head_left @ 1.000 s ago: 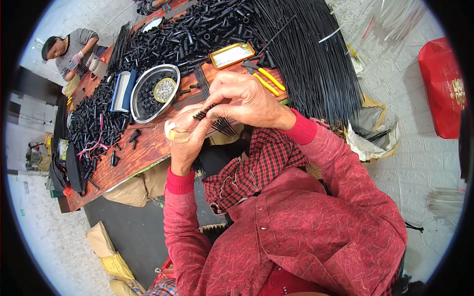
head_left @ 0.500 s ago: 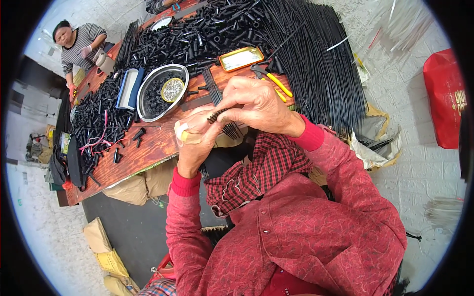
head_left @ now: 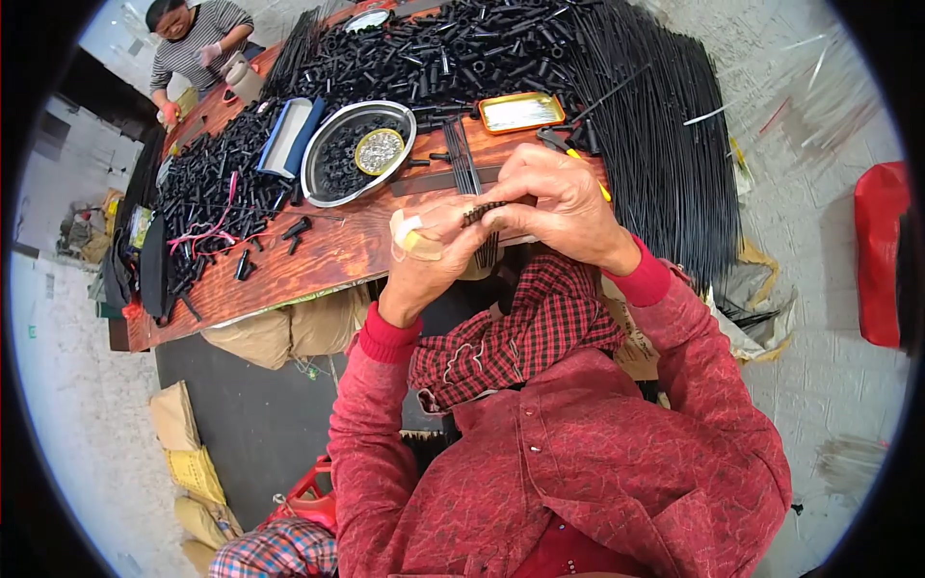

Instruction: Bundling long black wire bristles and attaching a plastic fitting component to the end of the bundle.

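Above the front edge of the table, my left hand (head_left: 429,252) is closed in a pinch around a short row of small dark ridged pieces (head_left: 479,213). Pale tape wraps its thumb side. My right hand (head_left: 559,207) pinches the other end of that row, its fingertips meeting the left ones; their exact contact is partly hidden. Beneath the hands passes a bunch of thin black rods (head_left: 461,159), which lies partly on the table and sticks out over its edge.
A metal bowl (head_left: 409,135) of small black parts holds a round yellow tin (head_left: 357,152). A yellow tray (head_left: 520,129), pliers (head_left: 572,153) and blue box (head_left: 306,135) lie nearby. Heaped black tubes (head_left: 434,58) and long black rods (head_left: 665,144) cover the back and right. A co-worker (head_left: 204,43) sits at far left.
The whole view has shifted, so the table and bowl appear further right. Both my hands keep their pinch on the row of pieces. The co-worker's head is now bent down.
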`<state>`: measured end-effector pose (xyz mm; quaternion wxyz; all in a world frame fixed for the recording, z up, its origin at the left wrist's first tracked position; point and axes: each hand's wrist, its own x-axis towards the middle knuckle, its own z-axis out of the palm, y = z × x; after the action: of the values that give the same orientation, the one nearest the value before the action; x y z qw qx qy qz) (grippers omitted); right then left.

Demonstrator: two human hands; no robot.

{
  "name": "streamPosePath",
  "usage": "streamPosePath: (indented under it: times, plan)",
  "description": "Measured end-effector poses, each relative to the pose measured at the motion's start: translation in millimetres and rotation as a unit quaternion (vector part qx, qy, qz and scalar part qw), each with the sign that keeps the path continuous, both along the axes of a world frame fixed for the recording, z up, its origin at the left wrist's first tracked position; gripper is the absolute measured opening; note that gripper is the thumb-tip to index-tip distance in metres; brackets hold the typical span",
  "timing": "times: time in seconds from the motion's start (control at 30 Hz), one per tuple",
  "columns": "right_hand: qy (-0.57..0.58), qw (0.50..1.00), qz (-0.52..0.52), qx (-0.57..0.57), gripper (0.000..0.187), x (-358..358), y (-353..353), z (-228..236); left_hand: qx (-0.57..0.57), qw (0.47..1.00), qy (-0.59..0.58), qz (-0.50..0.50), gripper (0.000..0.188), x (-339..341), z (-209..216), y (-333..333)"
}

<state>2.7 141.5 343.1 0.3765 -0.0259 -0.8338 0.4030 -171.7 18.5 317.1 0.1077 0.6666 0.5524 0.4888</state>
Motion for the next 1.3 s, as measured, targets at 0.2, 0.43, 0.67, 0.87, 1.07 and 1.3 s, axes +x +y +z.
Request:
streamPosePath:
  times: [0.2, 0.43, 0.67, 0.87, 1.07, 1.3]
  plan:
    - [0.007, 1.0, 0.014, 0.016, 0.017, -7.5, -0.4, 5.2, 0.016, 1.0, -0.018, 0.011, 0.018, 0.1, 1.3, -7.2]
    - [-0.026, 0.999, -0.004, 0.045, 0.024, -7.9, 3.6, 12.0, 0.042, 0.999, -0.022, 0.001, 0.016, -2.7, -5.2, 4.2]
    - [-0.026, 0.983, -0.036, 0.176, 0.034, -16.1, -8.7, 20.3, 0.094, 0.995, 0.022, -0.003, 0.011, -6.9, -21.8, -0.5]
    - [-0.022, 0.993, -0.035, 0.112, 0.034, -6.7, -11.8, 11.4, 0.105, 0.992, -0.053, -0.037, 0.013, 5.7, -12.9, 1.7]
    - [-0.018, 0.989, -0.028, 0.144, 0.031, -9.3, -11.1, 18.0, 0.102, 0.994, -0.035, -0.031, 0.013, 4.2, -11.9, 0.2]
    - [-0.028, 0.995, -0.068, 0.075, 0.047, 6.5, -11.4, 4.1, 0.102, 0.994, -0.031, 0.012, 0.015, 3.9, -10.4, 3.9]
